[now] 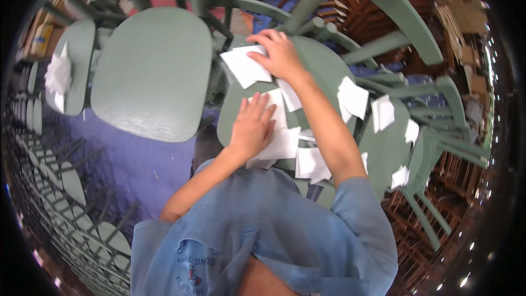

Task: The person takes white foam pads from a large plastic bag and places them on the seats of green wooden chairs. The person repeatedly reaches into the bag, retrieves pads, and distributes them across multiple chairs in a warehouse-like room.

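Paper (282,145): white, thin, folded, strewn on a smooth, rounded green seat (324,59). Left hand (252,130) flat on it; right hand (281,59) apart, thumb over more paper, grip unclear. Far right: cardboard boxes (467,11), contents unclear.

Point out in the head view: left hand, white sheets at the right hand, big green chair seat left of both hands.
Left hand (251,129): head view, back of the hand.
White sheets (245,67): head view, upper face of the sheets.
Green chair seat (153,74): head view, middle of its top surface.
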